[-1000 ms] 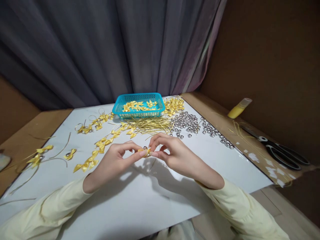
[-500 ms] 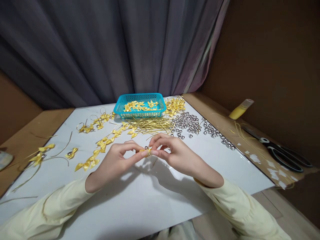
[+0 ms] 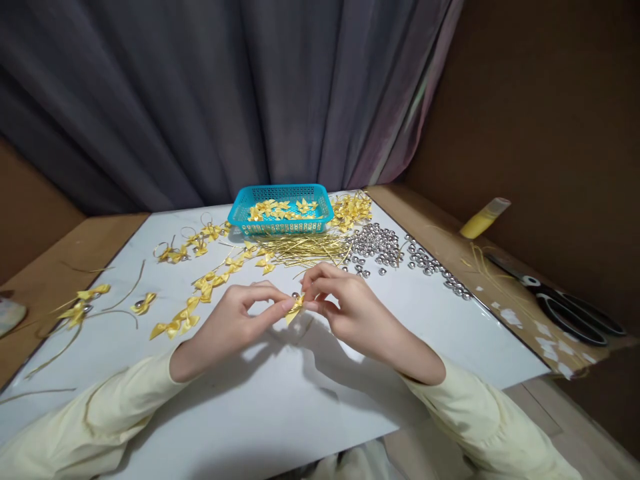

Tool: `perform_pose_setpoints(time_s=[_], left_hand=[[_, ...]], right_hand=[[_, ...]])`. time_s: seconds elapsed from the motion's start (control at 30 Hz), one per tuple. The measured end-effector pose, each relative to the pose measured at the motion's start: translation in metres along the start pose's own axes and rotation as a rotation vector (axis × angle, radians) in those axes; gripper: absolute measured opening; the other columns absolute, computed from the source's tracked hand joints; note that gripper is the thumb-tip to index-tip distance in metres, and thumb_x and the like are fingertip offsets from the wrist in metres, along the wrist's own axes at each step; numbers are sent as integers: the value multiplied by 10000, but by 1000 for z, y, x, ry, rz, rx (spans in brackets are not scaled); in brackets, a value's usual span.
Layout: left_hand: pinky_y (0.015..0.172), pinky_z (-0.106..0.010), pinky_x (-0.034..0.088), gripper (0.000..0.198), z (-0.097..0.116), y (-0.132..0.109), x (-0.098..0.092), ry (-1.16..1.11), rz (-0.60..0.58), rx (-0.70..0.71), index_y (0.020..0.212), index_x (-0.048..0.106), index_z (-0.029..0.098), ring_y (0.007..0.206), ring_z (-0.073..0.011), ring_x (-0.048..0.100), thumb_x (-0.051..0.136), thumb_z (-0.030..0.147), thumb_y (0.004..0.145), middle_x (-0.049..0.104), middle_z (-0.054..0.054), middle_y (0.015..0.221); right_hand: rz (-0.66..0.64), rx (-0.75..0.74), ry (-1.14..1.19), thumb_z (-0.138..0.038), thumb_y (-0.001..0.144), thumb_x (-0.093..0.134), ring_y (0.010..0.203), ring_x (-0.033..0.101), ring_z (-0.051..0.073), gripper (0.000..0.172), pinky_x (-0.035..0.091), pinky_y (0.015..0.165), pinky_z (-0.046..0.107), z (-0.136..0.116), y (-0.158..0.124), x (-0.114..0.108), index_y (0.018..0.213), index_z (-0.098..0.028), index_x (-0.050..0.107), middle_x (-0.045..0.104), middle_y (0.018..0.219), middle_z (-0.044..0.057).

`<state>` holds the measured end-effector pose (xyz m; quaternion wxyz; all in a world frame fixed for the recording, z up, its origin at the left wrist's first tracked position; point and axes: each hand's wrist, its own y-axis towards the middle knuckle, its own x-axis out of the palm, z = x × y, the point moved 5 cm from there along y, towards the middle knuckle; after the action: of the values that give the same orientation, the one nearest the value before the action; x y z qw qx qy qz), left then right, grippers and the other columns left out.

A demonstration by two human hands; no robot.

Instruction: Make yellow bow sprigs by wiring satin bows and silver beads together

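My left hand (image 3: 235,323) and my right hand (image 3: 345,307) meet over the middle of the white board (image 3: 260,393). Both pinch a small yellow ribbon bow (image 3: 295,308) with a little silver bell at its top. The left thumb and forefinger grip its left side, and the right fingertips close on its right side. The bow hangs tilted just above the board. Pale yellow sleeves cover both forearms.
A turquoise basket (image 3: 280,208) of yellow bows stands at the back. Gold wire strips (image 3: 305,248) lie before it, silver bells (image 3: 380,245) to the right, and finished bows (image 3: 200,287) trail left. Black scissors (image 3: 565,303) and a yellow tube (image 3: 484,217) rest on the brown surface at right.
The bow has tipped from lying level between my fingertips to hanging slanted. Both hands stayed nearly in place, shifting slightly right.
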<state>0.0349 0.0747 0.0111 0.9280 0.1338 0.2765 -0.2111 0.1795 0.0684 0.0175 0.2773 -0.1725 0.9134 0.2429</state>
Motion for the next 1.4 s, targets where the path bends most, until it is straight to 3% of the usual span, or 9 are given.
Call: perform_pose_setpoints(time_s=[0.4, 0.57, 0.9, 1.4], left_hand=[[698, -274, 439, 204, 2, -1, 2, 35, -6, 57, 742, 691, 137, 736, -161, 612, 550, 245, 843, 689, -44, 766], [692, -270, 439, 143, 2, -2, 3, 80, 32, 91, 781, 696, 124, 719, -165, 611, 654, 260, 777, 699, -51, 772], [628, -223, 444, 167, -4, 0, 4, 34, 7, -50, 750, 696, 179, 730, -152, 600, 606, 303, 817, 704, -18, 777], [668, -230, 423, 167, -4, 2, 2, -5, 8, -44, 732, 697, 182, 722, -136, 598, 604, 290, 819, 699, -3, 767]], right_hand=[[-10, 34, -32, 92, 710, 523, 769, 546, 157, 249, 402, 646, 260, 2, 0, 1, 640, -147, 527, 567, 812, 40], [-16, 42, -50, 87, 699, 505, 757, 540, 157, 245, 392, 636, 256, 2, 0, 2, 636, -150, 519, 563, 807, 42], [-29, -30, -79, 110, 653, 472, 748, 517, 155, 259, 378, 630, 250, 0, -2, 5, 652, -149, 484, 534, 820, 52], [-10, -20, -152, 73, 681, 465, 765, 510, 159, 246, 391, 652, 272, -1, -5, 9, 703, -167, 416, 498, 859, 49]])
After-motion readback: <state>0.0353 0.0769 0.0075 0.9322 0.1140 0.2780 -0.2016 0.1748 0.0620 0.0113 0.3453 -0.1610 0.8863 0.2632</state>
